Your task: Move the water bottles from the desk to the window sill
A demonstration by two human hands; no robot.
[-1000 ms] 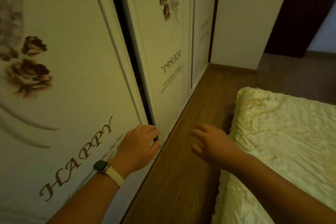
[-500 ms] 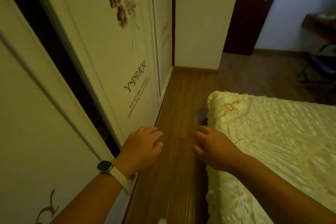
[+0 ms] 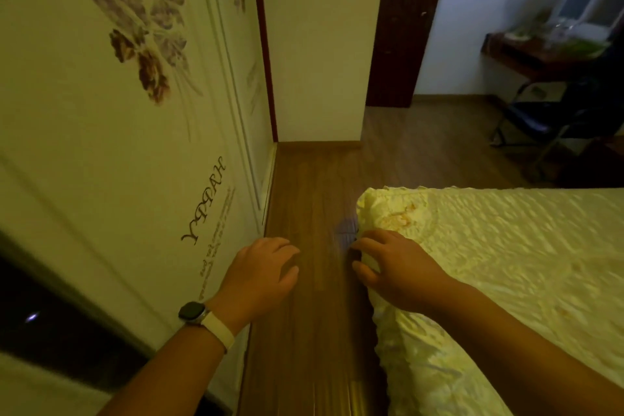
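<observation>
— Where are your hands?
— My left hand (image 3: 260,275) and right hand (image 3: 393,268) hang apart, empty, fingers loosely curled, over the brown wooden floor (image 3: 314,199).
— And the bottles?
— Blurred clutter on the dark counter (image 3: 516,54); can't tell.

Head view — forward-down, close above floor (image 3: 314,280)

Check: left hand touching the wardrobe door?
Apart. In the head view the left hand hangs over bare floor, with a strip of wood showing between its fingers and the wardrobe door.
</observation>
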